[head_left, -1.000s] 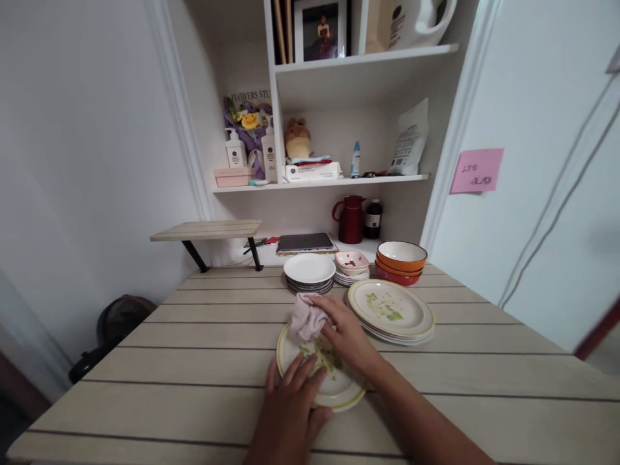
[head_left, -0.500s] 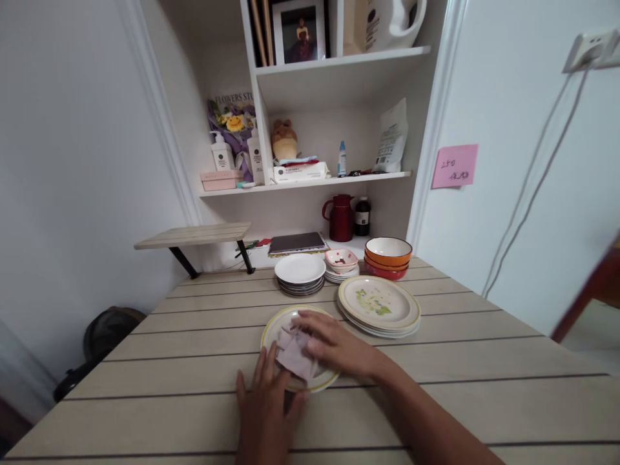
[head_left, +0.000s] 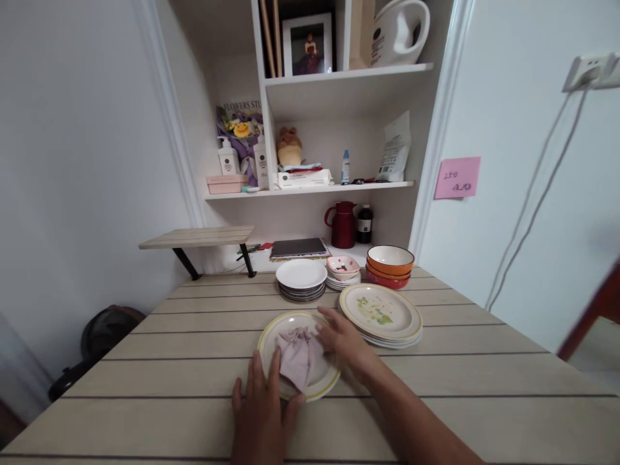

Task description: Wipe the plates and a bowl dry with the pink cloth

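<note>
A cream plate with a yellow rim point(head_left: 317, 374) lies flat on the slatted table. On it rests a crumpled pale pink cloth point(head_left: 296, 358). My left hand point(head_left: 264, 407) is open, its spread fingers over the near-left edge of the plate and the fingertips by the cloth. Over the plate's right side is my right hand point(head_left: 343, 342), slightly blurred, fingers apart and nothing visible in them; it is just right of the cloth. Behind its wrist stands a stack of plates, the top one with a green leaf pattern point(head_left: 380, 311).
Farther back are stacked white plates point(head_left: 301, 274), a small pink patterned bowl point(head_left: 343, 266) on little plates, and orange and red bowls point(head_left: 390, 261). A small raised wooden shelf point(head_left: 198, 237) stands at the back left. A red jug point(head_left: 343, 225) is in the cabinet.
My right hand has moved off the cloth to the right, leaving it on the plate. The cloth now lies more spread out. My left hand stays at the plate's edge.
</note>
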The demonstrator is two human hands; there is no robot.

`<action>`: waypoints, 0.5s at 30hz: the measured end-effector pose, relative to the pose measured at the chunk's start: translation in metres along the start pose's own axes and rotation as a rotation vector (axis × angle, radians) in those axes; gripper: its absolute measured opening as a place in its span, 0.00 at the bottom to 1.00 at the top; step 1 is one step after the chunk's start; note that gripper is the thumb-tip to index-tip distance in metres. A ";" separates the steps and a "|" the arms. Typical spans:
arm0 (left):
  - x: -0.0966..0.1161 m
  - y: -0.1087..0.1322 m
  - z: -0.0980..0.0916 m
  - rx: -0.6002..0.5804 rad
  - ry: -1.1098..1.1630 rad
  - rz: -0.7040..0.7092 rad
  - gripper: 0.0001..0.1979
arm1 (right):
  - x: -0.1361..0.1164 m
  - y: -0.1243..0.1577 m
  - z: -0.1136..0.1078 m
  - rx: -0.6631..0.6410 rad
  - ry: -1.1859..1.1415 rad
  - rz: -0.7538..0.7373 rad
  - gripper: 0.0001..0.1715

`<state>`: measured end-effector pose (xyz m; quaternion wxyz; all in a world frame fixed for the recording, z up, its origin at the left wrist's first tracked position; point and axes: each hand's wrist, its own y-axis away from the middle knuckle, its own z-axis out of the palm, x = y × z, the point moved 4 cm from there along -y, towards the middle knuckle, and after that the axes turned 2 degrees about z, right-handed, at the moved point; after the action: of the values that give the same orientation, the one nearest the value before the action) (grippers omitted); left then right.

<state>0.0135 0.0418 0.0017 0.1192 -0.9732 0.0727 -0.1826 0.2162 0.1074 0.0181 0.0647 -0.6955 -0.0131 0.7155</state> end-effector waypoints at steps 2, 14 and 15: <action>0.003 0.001 -0.001 -0.027 -0.086 -0.002 0.30 | -0.004 -0.001 -0.005 0.083 -0.204 0.065 0.33; 0.015 0.001 -0.008 -0.213 -0.285 -0.021 0.31 | -0.015 0.001 -0.002 0.042 -0.641 0.271 0.28; 0.015 0.000 -0.008 -0.222 -0.288 -0.023 0.31 | -0.016 0.001 -0.001 0.008 -0.648 0.284 0.29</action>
<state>0.0243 0.0368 0.0142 0.0181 -0.9972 0.0636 -0.0337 0.2173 0.1045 0.0342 -0.0400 -0.4271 0.0667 0.9008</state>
